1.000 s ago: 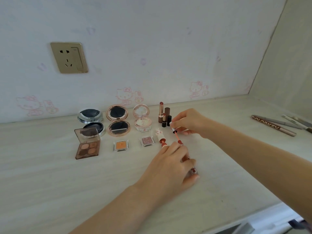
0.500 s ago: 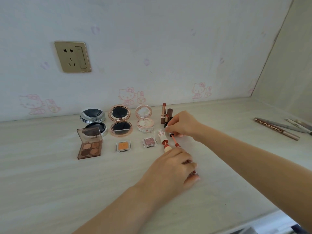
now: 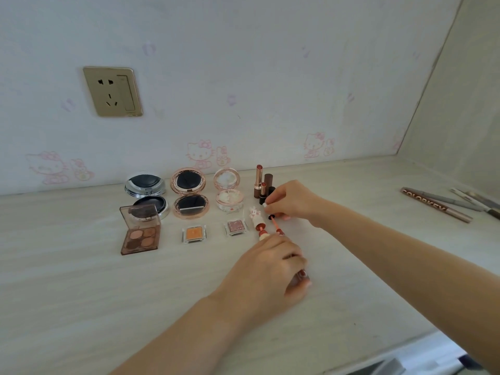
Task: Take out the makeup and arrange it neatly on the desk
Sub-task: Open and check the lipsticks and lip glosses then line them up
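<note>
Bench: pale wood-grain bench running to the back wall and to a side wall at right; its front edge shows at lower right.
Back row: silver compact, rose-gold compact and pink floral compact, all open with lids raised, standing side by side near the wall.
Front row: open four-pan eyeshadow palette, orange single shadow and pink glitter single shadow, each apart from its neighbour.
Lipsticks: cluster of upright lipsticks at the right end of the back row, just beside the right hand.
Lying tube: white-capped lip tube lying beside the pink glitter single shadow, its near end touching the left hand.
Right hand: right hand with fingers curled, pinching the cap end of a thin lip wand that slants toward the left hand.
Left hand: left hand knuckles up, fingers curled round a red lip gloss tube, of which only a small part shows beneath the fingers.
Pencils: several makeup pencils lying near the side wall, well apart from the main group.
Wall: gold power socket above the left of the row; faint pink cartoon prints along the base.
Open room: bare bench surface lies in front of the front row, to the left of the palette, and between the right forearm and the pencils.
</note>
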The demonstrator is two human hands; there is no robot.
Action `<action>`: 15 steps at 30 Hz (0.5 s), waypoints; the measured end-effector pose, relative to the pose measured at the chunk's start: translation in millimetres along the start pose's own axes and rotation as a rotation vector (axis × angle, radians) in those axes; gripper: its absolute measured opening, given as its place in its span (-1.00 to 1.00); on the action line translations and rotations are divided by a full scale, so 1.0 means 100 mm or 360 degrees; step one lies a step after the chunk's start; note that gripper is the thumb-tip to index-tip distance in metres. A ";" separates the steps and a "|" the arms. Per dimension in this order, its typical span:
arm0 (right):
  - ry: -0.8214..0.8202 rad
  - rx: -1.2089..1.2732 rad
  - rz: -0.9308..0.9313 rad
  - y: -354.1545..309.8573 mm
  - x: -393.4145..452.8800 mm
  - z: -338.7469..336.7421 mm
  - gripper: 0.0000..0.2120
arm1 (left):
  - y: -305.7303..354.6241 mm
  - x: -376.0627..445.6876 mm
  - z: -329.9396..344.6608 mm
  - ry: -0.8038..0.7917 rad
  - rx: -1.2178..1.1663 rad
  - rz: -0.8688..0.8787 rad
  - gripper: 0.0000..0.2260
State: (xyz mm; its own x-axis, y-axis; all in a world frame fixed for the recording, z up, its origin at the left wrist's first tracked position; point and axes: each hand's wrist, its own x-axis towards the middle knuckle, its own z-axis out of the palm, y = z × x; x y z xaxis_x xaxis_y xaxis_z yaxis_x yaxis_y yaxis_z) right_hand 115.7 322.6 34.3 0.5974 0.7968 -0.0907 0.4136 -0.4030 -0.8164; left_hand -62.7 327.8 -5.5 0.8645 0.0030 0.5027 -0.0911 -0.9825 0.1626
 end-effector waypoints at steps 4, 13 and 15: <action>-0.0020 -0.0030 -0.0001 0.02 -0.01 0.01 -0.86 | 0.01 -0.02 -0.02 -0.0003 -0.0004 -0.0016 -0.79; -0.0026 -0.0054 0.0004 0.07 0.01 -0.01 -0.86 | 0.04 -0.05 -0.07 -0.0024 -0.0034 -0.0024 -0.77; -0.0032 -0.0062 -0.0021 0.08 0.00 -0.01 -0.85 | 0.03 -0.05 -0.07 -0.0024 -0.0042 -0.0020 -0.77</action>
State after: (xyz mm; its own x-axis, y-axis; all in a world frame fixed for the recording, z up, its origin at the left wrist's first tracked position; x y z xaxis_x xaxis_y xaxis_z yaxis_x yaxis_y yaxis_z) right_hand 119.9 318.7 28.8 0.5781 0.8108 -0.0921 0.4477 -0.4095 -0.7949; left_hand -71.2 325.8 -1.3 0.8728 0.0126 0.4879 -0.0930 -0.9771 0.1916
